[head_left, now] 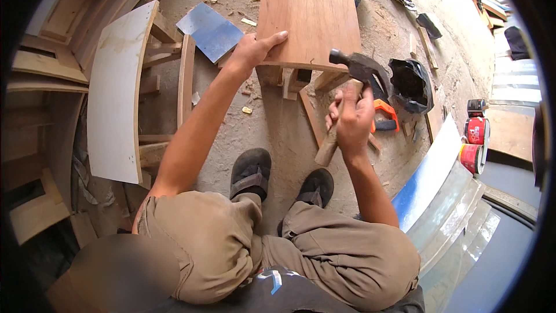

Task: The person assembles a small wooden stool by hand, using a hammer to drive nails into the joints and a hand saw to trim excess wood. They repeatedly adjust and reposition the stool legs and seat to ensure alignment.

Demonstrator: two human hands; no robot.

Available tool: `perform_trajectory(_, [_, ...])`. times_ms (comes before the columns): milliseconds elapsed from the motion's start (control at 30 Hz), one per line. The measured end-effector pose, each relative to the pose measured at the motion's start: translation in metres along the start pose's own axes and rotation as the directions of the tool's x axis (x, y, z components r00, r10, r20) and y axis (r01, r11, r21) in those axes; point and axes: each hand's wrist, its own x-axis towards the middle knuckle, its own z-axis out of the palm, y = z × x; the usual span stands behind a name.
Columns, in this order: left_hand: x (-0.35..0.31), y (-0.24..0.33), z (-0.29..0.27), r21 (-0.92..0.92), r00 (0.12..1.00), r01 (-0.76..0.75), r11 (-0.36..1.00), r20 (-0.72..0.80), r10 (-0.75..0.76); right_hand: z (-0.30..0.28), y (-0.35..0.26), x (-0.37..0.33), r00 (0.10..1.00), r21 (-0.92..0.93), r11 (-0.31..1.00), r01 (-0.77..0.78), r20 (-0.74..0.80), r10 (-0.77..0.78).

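In front of me stands a low wooden piece with a reddish-brown plywood top (pixel 310 14) and short wooden supports beneath its near edge. My left hand (pixel 253 52) grips the near left corner of this top, thumb lying on the surface and fingers curled below. With my right hand (pixel 354 119) I hold a claw hammer (pixel 360 66) by its wooden handle. Its dark metal head is at the near right corner of the top; whether it touches, I cannot tell. What looks like a small nail (pixel 313 62) shows at the board's near edge.
An orange-handled saw (pixel 387 117) and a black plastic bag (pixel 410 84) lie to the right. A white-faced wooden frame (pixel 119 93) and a blue sheet (pixel 209 32) lie left. Several cans (pixel 476 131) stand far right near glossy sheets (pixel 446 208). Wood scraps litter the floor.
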Motion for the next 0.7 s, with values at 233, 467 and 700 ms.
perform_trajectory(233, [0.001, 0.002, -0.006, -0.014, 0.998, 0.055, 0.998, -0.005, -0.055, 0.010, -0.009, -0.002, 0.997, 0.008, 0.999, -0.044, 0.059, 0.044])
perform_trajectory(467, [-0.002, -0.004, -0.008, -0.079, 0.999, 0.020, 0.997, 0.033, -0.017, 0.005, -0.004, -0.003, 0.989, -0.122, 0.990, -0.070, 0.123, 0.085])
perform_trajectory(700, [0.004, -0.007, -0.001, -0.022, 1.000, 0.008, 1.000, 0.016, -0.008, 0.011, 0.002, -0.013, 1.000, -0.018, 1.000, 0.018, -0.009, -0.018])
